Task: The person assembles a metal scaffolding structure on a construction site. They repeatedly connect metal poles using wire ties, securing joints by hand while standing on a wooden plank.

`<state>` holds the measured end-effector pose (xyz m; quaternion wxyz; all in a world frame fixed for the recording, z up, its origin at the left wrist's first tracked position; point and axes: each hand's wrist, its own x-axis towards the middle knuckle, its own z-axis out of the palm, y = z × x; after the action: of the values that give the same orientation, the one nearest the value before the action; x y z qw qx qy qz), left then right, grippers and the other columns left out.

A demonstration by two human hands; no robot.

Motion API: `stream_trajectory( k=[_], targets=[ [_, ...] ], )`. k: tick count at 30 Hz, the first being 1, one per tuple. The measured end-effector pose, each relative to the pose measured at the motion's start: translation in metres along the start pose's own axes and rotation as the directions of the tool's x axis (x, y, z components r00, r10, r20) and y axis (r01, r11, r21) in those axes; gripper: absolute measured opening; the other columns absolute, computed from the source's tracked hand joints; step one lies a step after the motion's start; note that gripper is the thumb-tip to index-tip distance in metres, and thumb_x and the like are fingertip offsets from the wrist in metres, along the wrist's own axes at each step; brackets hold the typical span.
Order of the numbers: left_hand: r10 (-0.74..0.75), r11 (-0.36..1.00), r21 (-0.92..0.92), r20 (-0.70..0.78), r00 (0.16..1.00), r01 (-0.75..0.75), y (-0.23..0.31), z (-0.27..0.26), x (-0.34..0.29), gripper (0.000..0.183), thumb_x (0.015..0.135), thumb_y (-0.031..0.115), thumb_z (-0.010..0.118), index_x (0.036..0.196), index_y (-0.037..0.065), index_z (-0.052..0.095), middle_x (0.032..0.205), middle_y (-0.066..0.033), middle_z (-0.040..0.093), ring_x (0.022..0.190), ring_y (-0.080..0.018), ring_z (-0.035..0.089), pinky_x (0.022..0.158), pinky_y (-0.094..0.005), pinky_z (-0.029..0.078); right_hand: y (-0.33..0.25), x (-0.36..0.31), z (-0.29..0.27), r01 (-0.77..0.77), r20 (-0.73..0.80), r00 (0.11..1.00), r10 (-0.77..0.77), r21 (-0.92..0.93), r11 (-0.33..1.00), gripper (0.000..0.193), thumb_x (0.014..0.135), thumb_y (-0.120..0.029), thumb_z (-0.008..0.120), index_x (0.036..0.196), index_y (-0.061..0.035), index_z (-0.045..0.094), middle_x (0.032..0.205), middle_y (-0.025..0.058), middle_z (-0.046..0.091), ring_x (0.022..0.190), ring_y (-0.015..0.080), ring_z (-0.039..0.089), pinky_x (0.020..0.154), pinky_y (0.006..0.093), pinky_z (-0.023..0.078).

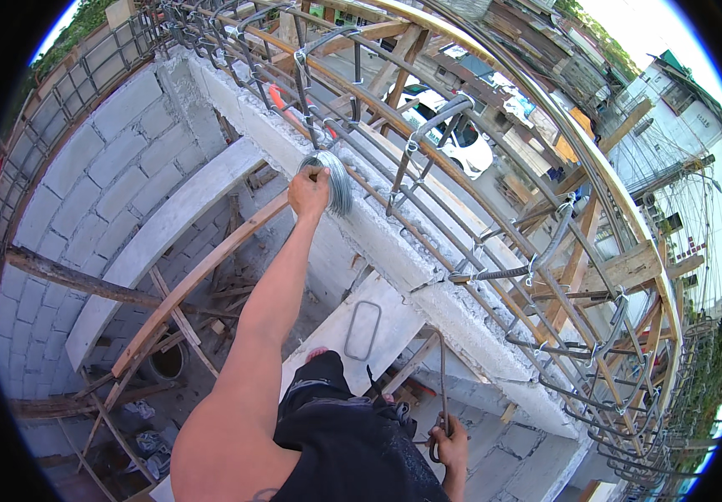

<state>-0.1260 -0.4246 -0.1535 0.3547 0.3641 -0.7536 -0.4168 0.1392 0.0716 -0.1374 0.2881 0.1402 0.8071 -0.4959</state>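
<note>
Stretched out ahead of me, my left hand (pixel 309 192) is closed round the end of a bundle of thin silver tie wire (pixel 337 180). The bundle rests against the top of the rough concrete beam (pixel 411 255), beside the tied rebar cage (pixel 428 159). Low and to the right, my right hand (pixel 451 445) grips a bent steel rod (pixel 443 376) that stands upright from its fingers. Between my two hands, a rectangular steel stirrup (pixel 362 330) lies flat on a pale board (pixel 398 314) by my foot.
Block walls (pixel 118 134) enclose a deep drop at the left, crossed by a wooden pole (pixel 85 276) and timber braces (pixel 210 276). Beyond the cage, wooden formwork (pixel 578 125) curves around, with a white car (pixel 465 146) parked far below. Rebar ends jut out at the right.
</note>
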Motion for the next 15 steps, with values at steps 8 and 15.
stream_trajectory(
  k=[8,15],
  targets=[
    [-0.047,0.997,-0.067,-0.03,0.998,0.045,-0.013,0.017,0.012,0.025,0.075,0.028,0.071,0.083,0.005,0.071,0.078,-0.0104,0.069,0.073,-0.0258,0.065,0.069,-0.0365,0.048,-0.001,0.0,0.005,0.065,-0.047,0.996,-0.074,-0.171,0.983,0.04,0.078,0.0,0.058,0.118,0.0033,0.053,0.083,0.0121,0.063,0.066,0.0195,0.064,0.063,0.0315,0.051],
    [-0.161,0.866,-0.451,0.154,0.975,0.215,-0.035,0.027,0.023,0.019,0.073,0.019,0.074,0.077,0.001,0.068,0.067,-0.0095,0.065,0.06,-0.0168,0.06,0.06,-0.0302,0.046,0.02,-0.005,0.002,0.138,-0.168,0.962,-0.217,-0.387,0.912,0.051,0.068,-0.02,0.07,0.115,-0.0046,0.057,0.08,0.0149,0.066,0.072,0.0291,0.066,0.068,0.0384,0.051]
  ],
)
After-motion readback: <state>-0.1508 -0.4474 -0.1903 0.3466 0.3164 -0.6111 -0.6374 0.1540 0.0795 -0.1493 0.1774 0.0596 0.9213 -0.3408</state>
